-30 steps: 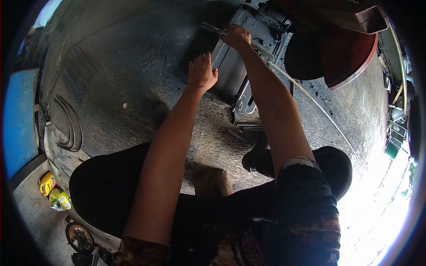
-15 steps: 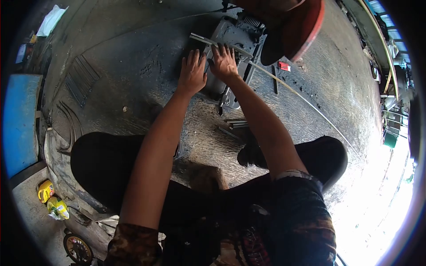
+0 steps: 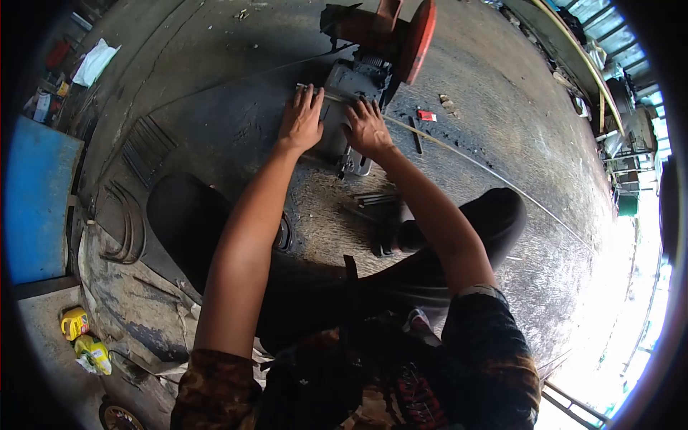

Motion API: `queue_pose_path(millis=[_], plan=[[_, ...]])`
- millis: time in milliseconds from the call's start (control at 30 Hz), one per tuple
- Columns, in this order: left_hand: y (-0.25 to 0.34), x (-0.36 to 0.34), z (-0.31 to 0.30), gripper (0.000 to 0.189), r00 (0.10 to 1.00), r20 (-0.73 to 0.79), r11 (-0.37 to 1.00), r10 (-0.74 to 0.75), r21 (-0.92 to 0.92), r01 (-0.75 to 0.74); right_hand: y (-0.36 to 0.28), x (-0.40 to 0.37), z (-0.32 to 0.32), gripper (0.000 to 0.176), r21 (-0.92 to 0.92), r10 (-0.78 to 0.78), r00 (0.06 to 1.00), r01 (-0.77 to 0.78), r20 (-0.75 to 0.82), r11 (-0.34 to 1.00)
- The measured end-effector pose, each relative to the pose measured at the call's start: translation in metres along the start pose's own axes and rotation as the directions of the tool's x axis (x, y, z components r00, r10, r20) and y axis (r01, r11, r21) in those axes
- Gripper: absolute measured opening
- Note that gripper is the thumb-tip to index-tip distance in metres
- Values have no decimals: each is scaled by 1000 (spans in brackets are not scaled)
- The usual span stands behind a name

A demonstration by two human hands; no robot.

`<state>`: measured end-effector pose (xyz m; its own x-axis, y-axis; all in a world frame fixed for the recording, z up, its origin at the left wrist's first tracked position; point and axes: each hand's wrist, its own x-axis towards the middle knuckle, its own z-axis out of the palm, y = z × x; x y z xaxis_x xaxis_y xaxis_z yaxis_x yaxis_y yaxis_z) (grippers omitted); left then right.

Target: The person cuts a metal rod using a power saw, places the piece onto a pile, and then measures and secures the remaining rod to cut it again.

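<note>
A cut-off saw with a red guard (image 3: 419, 46) stands on the floor in front of me. Across its grey base (image 3: 344, 77) lies a long thin metal bar (image 3: 459, 149), running off to the lower right. My left hand (image 3: 301, 123) is stretched out with its fingertips over the bar near its left end. Beside it, my right hand (image 3: 368, 130) rests on the bar close to the guard, fingers spread and slightly bent. Both palms face down. The undersides of the fingers are hidden, and the hands cover part of the saw's base and clamp.
Short metal pieces (image 3: 376, 199) lie between my legs. A red packet (image 3: 427, 115) and a dark flat strip (image 3: 416, 136) are right of the saw. Thin rods (image 3: 148, 149) and curved strips (image 3: 127, 226) lie at left, near a blue panel (image 3: 41, 201).
My view has shifted, so the saw sits lower and farther left, with more of its top showing. My left hand's fingertips are now nearer the bar's left end.
</note>
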<state>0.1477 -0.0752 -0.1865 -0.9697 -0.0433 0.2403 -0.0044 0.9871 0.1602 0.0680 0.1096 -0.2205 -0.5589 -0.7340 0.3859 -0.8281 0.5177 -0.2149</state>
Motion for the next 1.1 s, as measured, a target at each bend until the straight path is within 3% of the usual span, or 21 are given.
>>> queue_pose_path(millis=[267,300,367,433,467,500,533,567,600,667,700,733,767,833,867,900,933,967,1000,1033,1100], plan=[[29,109,-83,74,887,-396,962,238,-28,-270,46,89,-139,36,-95,-139,907,110,-398,989],[35,127,-87,74,888,-390,961,243,-30,-276,50,98,-150,41,-134,-84,881,24,-465,991],[47,158,-91,53,769,-588,932,252,-67,-357,75,116,-150,47,-166,-25,848,-75,-529,983],[60,175,-100,59,834,-528,924,161,-217,-316,104,132,-144,61,-161,18,887,-104,-461,981],[65,184,-105,65,887,-456,900,72,-353,-255,104,134,-136,68,-407,42,902,-235,-429,883],[67,198,-106,65,890,-450,899,74,-356,-254,88,135,-145,68,-406,49,903,-239,-426,882],[67,213,-104,64,911,-413,872,22,-438,-219,68,137,-159,71,34,370,845,-387,-387,921],[68,221,-103,63,930,-366,837,-32,-519,-176,60,136,-161,75,450,631,748,-500,-205,740],[76,215,-111,59,933,-343,880,-107,-469,-71,72,136,-150,75,450,637,748,-511,-189,733],[82,204,-107,59,926,-346,861,-153,-507,-47,99,137,-121,81,209,337,831,-269,-444,940],[82,200,-100,58,911,-366,842,-189,-539,-41,92,131,-119,81,216,341,838,-272,-426,938],[80,197,-84,57,819,-552,853,-158,-494,-168,76,123,-127,81,237,351,838,-273,-418,932],[79,187,-76,57,822,-544,852,-168,-500,-156,61,114,-135,81,255,360,837,-273,-412,928],[80,160,-64,59,891,-424,532,-164,-799,-282,49,98,-130,82,267,357,854,-268,-377,925],[79,150,-55,57,895,-413,386,-170,-863,-325,47,90,-119,82,111,287,853,-265,-436,958],[75,141,-51,57,895,-406,388,-184,-867,-313,46,82,-106,83,-45,204,851,-257,-484,965],[69,130,-48,54,914,-372,375,-161,-880,-292,43,68,-91,81,147,438,841,-413,-318,899],[64,119,-46,53,930,-340,362,-138,-892,-272,43,60,-79,81,152,433,850,-405,-302,902],[67,111,-39,55,854,-423,335,-303,-886,-320,42,53,-70,74,226,366,822,-293,-436,929],[58,103,-26,55,852,-417,340,-317,-889,-308,41,46,-64,68,282,309,765,-173,-565,944],[44,88,-16,33,967,-136,27,-216,-991,-133,37,32,-56,81,214,258,836,-172,-484,961]])
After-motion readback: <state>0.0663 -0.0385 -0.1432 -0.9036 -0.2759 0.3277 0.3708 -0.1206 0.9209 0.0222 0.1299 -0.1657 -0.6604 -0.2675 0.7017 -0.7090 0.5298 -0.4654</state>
